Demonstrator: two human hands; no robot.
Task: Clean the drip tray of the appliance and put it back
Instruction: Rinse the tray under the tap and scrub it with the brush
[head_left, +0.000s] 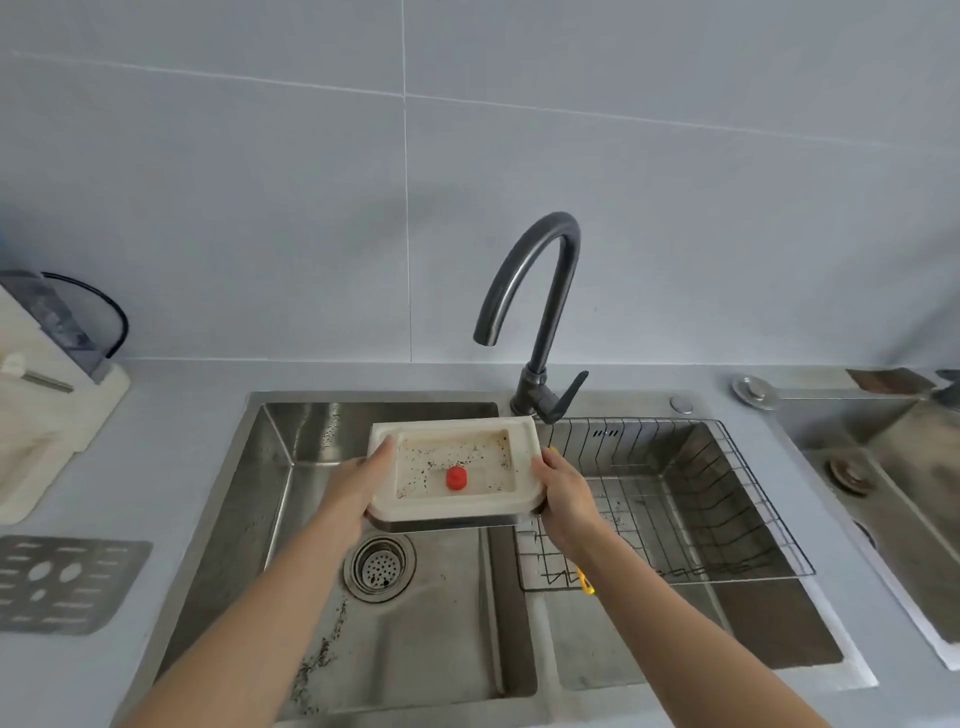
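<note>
Faucet (551, 312) behind, wire rack (675, 434) at frame right. I see left hand (358, 483) and right hand (563, 499) gripping drip tray (452, 449) ends; cavity up, long axis left-right.

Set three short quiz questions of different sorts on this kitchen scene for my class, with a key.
1. True or false: the left hand and right hand hold the cream rectangular plastic drip tray above the stainless-steel sink.
2. The tray holds: A) a sponge; B) dark specks and a round red cap; C) clear water only.
3. Fill in: the black wire rack sits in the sink's ___ basin.
Key: 1 true; 2 B; 3 right.
</note>
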